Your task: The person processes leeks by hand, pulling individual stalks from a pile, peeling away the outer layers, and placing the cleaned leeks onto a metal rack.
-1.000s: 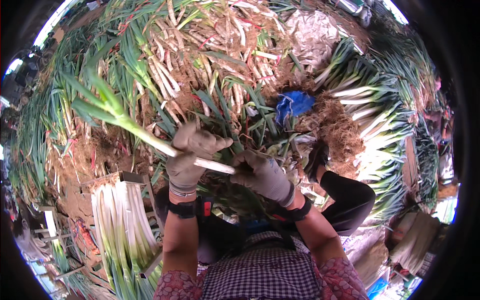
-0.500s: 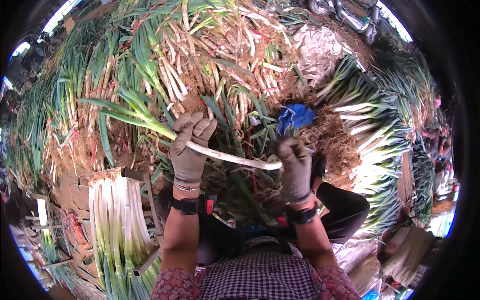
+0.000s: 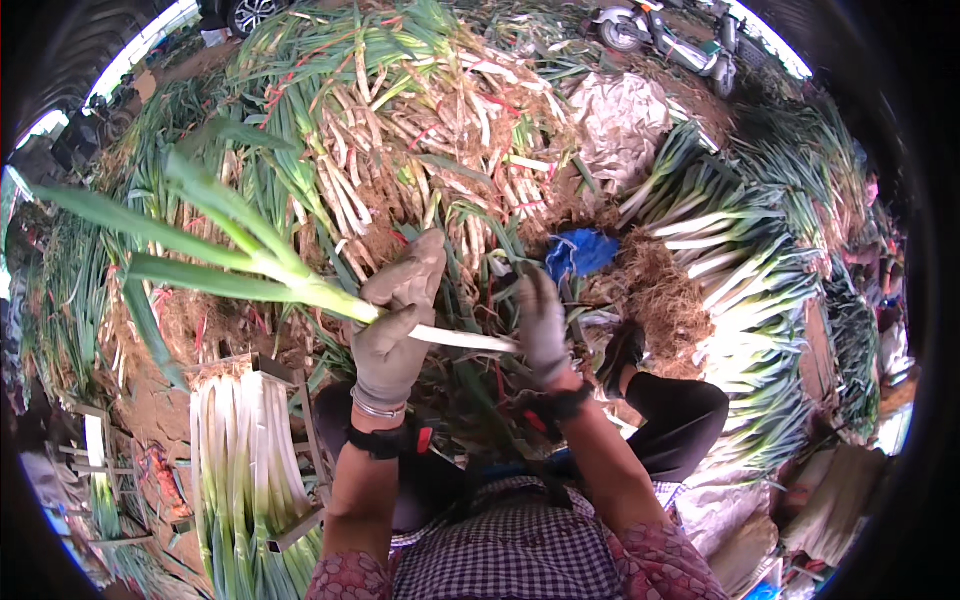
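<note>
A long green onion (image 3: 465, 338) lies across my gloved left hand (image 3: 392, 325), which is closed around its stalk with the thumb over it. Its green leaves fan out to the left, and the white end points right. Beside that white end is my gloved right hand (image 3: 543, 325), fingers stretched upward and slightly blurred. The palm side of this hand is partly hidden, though I see nothing gripped in it. Whether it touches the tip of the stalk I cannot make out. Loose leaves and peelings (image 3: 470, 400) lie beneath both hands.
A large heap of untrimmed green onions (image 3: 345, 150) spreads ahead. On the right, cleaner onions (image 3: 740, 290) lie in a row, roots inward. A metal rack (image 3: 275, 372) at left holds a bundle of white stalks (image 3: 240, 430). A blue cloth (image 3: 583, 252) lies beyond my right hand.
The onion has shifted left with its leaves lifted nearer. My right hand has moved left and its curled fingers have straightened. The left hand has turned, thumb now over the stalk.
</note>
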Available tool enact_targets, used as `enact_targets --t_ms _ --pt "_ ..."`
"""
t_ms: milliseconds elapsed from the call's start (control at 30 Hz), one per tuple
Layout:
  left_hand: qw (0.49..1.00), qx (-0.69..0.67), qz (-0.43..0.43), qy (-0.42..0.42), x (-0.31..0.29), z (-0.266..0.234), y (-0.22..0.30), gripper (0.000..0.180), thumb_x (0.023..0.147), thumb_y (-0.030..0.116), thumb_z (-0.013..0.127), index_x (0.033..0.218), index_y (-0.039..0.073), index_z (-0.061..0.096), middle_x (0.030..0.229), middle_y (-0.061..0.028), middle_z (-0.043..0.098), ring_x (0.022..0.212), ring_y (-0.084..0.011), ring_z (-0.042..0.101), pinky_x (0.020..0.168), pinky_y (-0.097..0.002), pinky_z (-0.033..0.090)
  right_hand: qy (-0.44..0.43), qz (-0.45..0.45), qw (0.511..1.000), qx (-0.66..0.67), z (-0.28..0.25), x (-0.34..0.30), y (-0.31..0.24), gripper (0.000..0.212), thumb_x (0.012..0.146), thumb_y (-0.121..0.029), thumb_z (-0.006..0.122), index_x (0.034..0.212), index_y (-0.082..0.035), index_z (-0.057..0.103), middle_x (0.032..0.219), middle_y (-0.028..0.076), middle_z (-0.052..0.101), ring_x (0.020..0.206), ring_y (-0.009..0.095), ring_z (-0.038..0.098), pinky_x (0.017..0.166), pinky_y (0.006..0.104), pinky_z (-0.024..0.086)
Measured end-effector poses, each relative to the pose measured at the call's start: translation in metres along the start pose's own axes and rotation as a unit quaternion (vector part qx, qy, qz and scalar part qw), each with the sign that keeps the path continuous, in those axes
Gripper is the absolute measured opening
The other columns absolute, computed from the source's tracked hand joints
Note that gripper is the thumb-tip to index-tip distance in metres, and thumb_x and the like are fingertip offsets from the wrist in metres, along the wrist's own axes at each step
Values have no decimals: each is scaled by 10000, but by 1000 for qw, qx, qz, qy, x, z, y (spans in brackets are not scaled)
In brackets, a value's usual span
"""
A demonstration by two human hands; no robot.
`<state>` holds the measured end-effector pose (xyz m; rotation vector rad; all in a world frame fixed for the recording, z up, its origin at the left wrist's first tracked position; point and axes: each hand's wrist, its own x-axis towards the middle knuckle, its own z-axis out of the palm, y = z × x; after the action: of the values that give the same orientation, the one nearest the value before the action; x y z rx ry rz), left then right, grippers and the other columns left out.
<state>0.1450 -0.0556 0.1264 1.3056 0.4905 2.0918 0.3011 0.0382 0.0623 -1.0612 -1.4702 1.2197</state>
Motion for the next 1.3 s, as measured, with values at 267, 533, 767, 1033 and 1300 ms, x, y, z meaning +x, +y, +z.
enact_targets --t_ms 267,533,767,1033,1300 --pt "956 -208 -198 55 2 50 -13 419 820 4 533 1233 -62 509 1335 -179 495 1248 -304 481 1087 -400 349 -153 -183 917 318 4 -57 -114 505 923 -368 592 1260 -3 499 1349 179 450 1245 300 461 1040 392 358" --pt "987 75 -87 115 23 52 -1 126 852 13 548 917 -22 650 959 -144 684 936 -253 659 740 -342 521 -182 -241 913 -274 -80 -64 -70 703 750 -279 741 1351 -122 411 1192 190 539 1033 402 568 853 465 467" --pt "976 -127 -162 77 98 151 -42 450 941 120 440 1359 -41 395 1329 -217 504 1250 -330 492 1101 -437 363 32 -163 937 -307 -203 -93 -42 473 770 -141 691 1209 -65 533 871 157 577 842 368 588 715 451 470" --pt "903 -54 -214 -368 55 425 -77 547 918 49 568 1408 -39 340 1390 -146 469 1277 -199 456 1044 -288 376 319 -31 914 248 -341 -151 -44 383 968 -215 561 1258 28 501 971 55 596 784 138 605 758 276 503" --pt "836 176 -370 -364 -4 309 -128 357 915 -10 502 1268 -55 537 1186 -126 638 1084 -179 604 980 -290 438 586 49 711 385 -499 -259 214 297 946 -394 559 956 -97 570 740 22 559 600 172 529 529 326 454"
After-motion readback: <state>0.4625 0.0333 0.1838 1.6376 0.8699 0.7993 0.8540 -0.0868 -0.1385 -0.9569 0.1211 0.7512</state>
